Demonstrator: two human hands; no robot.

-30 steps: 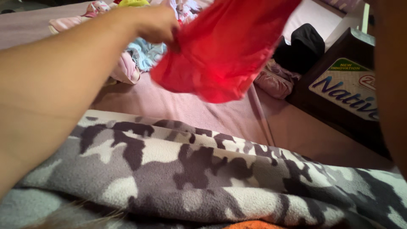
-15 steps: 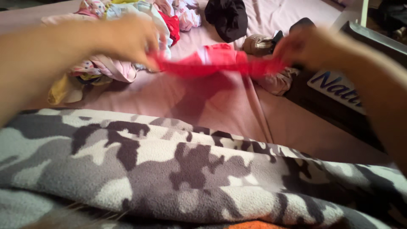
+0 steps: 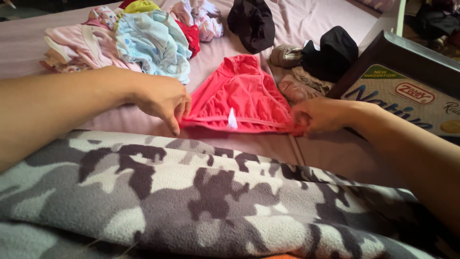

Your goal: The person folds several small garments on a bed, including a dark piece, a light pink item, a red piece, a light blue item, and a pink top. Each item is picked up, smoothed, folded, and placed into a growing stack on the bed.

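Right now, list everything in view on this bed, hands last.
red garment: one, laid flat mid-sheet, pinched at both near corners
clothes pile: one, pink, pale blue, yellow, red, far left
black garments: two, far centre and right
brownish-pink garments: a few, right of the red one
box: one, dark, printed, right edge
blanket: one, grey camouflage, near
sheet: pink
left hand: on left corner
right hand: on right corner

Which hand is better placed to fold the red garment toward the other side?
Probably either: the left hand and the right hand each pinch a waistband corner of the red garment, laid flat on the pink sheet. The right has slightly clearer space.
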